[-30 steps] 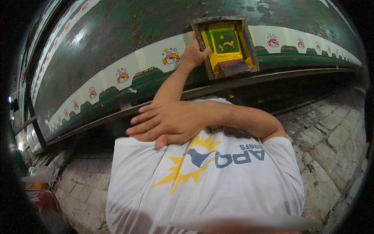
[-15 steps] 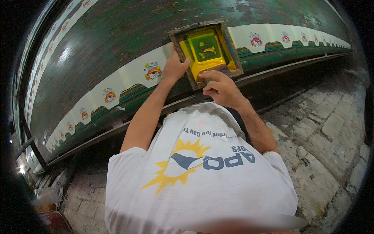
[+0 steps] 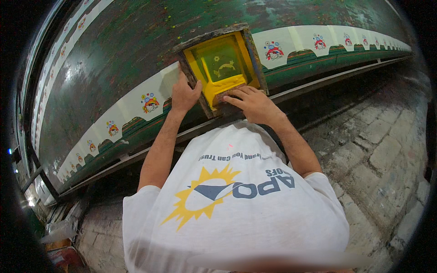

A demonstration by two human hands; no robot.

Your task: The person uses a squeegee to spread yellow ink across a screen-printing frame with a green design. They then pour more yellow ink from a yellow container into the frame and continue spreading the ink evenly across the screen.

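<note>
A wooden-rimmed printing screen (image 3: pixel 210 34) lies tilted over the strip of white pieces on the long green table. Its mesh (image 3: pixel 223 63) shows a small flower and an arched shape, with thick yellow ink (image 3: pixel 227 83) pooled toward the near side. My left hand (image 3: pixel 184 94) grips the screen's left rim, thumb on top and fingers along the outer side. At the near end inside the screen, my right hand (image 3: pixel 255 105) is closed over a brownish squeegee (image 3: pixel 221 97), mostly hidden under its fingers.
White pieces with colourful prints (image 3: pixel 149 103) run along the table edge on both sides of the screen. The green tabletop (image 3: pixel 123 50) is ink-spotted. A rail (image 3: pixel 318 86) follows the near edge, above a rough paved floor (image 3: pixel 364 150). Another printed row lies at far left.
The view has shifted, so the screen and prints appear farther left. My right hand has gone from bent, pinched fingers to fingers laid over the squeegee. My left hand keeps the rim.
</note>
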